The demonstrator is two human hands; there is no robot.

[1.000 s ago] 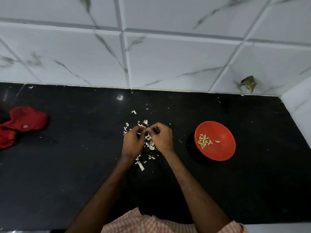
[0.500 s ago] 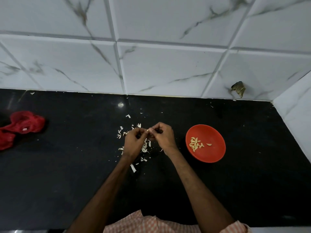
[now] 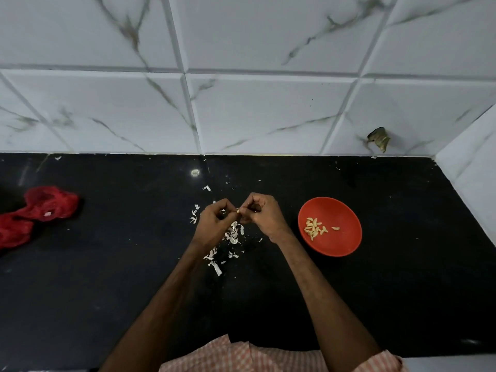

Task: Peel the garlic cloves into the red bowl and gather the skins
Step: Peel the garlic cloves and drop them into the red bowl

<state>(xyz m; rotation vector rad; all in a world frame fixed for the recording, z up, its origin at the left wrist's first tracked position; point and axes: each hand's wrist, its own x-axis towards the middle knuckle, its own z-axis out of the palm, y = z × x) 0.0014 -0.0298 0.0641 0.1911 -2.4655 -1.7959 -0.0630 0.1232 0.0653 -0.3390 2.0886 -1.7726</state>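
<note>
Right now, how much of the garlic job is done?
Some peeled cloves already lie in the red bowl. The left hand and right hand pinch one clove between them, mid-peel. The skins lie scattered on the black counter under the hands, not yet gathered.

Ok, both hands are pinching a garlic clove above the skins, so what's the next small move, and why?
Probably pull the remaining skin off the garlic clove: left hand and right hand both pinch it above the skins, so peeling looks unfinished. Only then should it go into the red bowl, with the peeled cloves.
</note>
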